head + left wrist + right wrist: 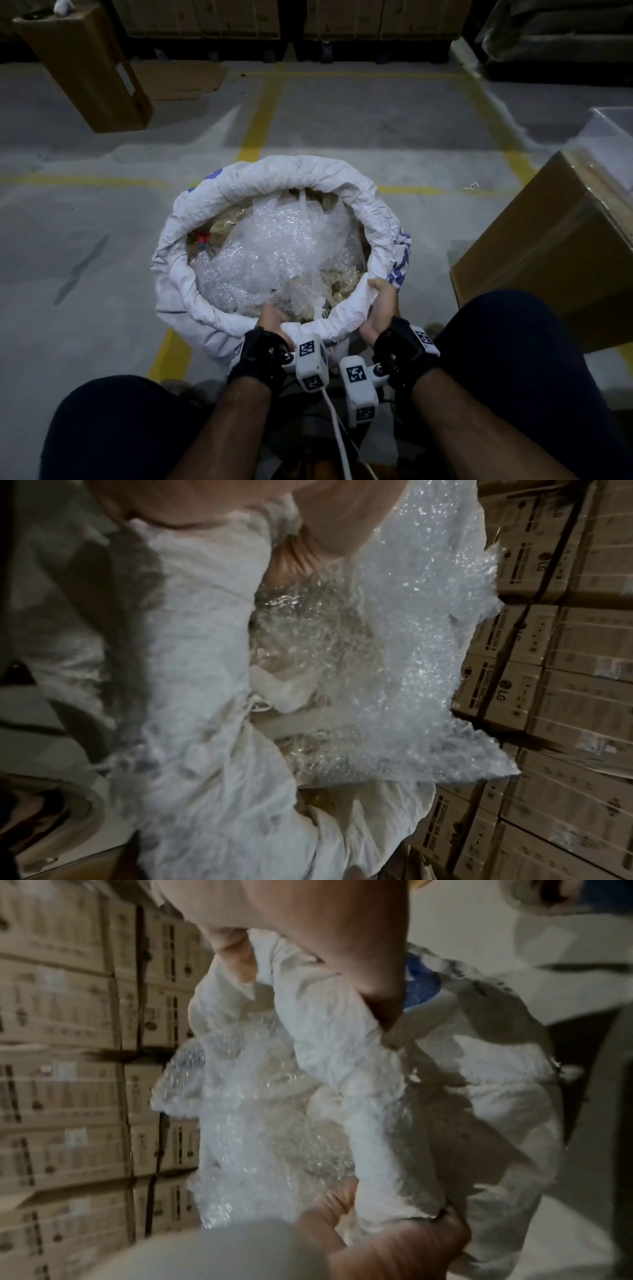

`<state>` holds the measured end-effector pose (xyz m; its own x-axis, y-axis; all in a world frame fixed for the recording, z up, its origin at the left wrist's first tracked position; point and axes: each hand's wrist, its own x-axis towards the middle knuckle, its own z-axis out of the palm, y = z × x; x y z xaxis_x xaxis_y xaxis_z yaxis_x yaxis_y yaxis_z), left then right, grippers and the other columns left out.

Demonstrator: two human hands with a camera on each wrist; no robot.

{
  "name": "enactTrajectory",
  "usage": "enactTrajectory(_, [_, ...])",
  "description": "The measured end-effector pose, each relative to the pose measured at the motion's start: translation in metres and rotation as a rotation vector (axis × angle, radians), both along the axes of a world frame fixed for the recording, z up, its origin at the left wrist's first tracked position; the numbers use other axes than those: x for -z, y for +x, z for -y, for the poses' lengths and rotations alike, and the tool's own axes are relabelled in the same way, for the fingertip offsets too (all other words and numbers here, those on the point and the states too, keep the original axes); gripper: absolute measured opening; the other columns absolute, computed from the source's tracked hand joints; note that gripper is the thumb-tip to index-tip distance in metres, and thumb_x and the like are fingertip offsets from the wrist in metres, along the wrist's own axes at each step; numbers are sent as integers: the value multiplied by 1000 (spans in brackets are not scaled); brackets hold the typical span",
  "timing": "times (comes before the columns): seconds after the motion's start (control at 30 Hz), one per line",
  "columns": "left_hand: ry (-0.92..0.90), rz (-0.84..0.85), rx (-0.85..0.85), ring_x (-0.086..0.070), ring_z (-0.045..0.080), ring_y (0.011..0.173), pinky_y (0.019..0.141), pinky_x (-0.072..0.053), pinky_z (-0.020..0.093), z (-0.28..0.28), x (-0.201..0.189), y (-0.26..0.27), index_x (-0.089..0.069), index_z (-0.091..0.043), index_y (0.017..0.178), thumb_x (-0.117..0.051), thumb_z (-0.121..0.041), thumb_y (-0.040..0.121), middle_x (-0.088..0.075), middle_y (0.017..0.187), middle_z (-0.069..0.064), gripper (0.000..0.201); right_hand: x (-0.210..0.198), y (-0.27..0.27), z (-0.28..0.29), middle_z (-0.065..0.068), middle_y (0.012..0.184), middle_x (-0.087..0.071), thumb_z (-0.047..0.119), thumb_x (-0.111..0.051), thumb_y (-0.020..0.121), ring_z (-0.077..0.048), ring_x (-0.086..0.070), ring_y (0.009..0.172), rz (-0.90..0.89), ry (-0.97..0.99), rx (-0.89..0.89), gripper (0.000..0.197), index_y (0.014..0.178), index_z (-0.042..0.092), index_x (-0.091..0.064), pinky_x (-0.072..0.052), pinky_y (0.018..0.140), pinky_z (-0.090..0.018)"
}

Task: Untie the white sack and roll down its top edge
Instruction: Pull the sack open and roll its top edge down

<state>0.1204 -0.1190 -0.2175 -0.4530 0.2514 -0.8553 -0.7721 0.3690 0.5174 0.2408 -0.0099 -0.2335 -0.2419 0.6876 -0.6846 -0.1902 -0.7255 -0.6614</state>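
Note:
The white woven sack (191, 212) stands open on the floor between my knees, its top edge turned down into a thick roll all round. Bubble wrap (281, 246) and tan packing fill its mouth. My left hand (272, 320) grips the near part of the rolled rim, fingers curled inside the mouth. My right hand (382, 305) grips the rim at the near right, fingers over the roll. In the left wrist view the rolled rim (192, 669) runs beside the bubble wrap (411, 642). The right wrist view shows my fingers (342, 947) pinching the white fabric (342, 1056).
A large cardboard box (555, 246) stands close on the right. Another carton (89, 68) leans at the far left. Stacked cartons (565, 669) line the far wall. Yellow floor lines (260, 113) cross the grey concrete.

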Motion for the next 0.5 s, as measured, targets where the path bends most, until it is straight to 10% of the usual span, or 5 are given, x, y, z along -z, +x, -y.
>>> enactTrajectory(0.07, [5, 58, 26, -48, 25, 49, 53, -40, 19, 4, 0, 3, -48, 1, 55, -45, -15, 77, -51, 56, 15, 27, -3, -10, 4, -4, 119, -63, 57, -78, 55, -26, -61, 104, 45, 7, -11, 84, 123, 11, -58, -46, 100, -45])
enactTrajectory(0.17, [48, 127, 43, -67, 36, 78, 80, -52, 40, 9, 31, 0, -64, 9, 99, -62, -29, 76, -71, 77, 22, 44, -3, -12, 2, -4, 113, -59, 43, -85, 56, -29, -60, 107, 236, 67, -35, 83, 120, -1, -55, -50, 97, -45])
enactTrajectory(0.33, [240, 155, 24, -66, 29, 47, 49, -55, 32, 18, 1, 10, -56, 6, 86, -44, -12, 96, -67, 53, 18, 24, -4, -2, -6, -25, 103, -65, 25, -65, 79, -35, -64, 92, -112, -131, -415, 35, 97, -5, -68, -41, 104, -49])
enactTrajectory(0.5, [210, 72, 18, -62, 21, 66, 52, -54, 23, 21, 13, 2, -44, 2, 134, -42, -13, 98, -57, 129, 15, 40, -2, 7, -8, -17, 84, -69, 18, -62, 74, -33, -66, 80, -239, -144, -454, 20, 80, 2, -72, -48, 90, -44])
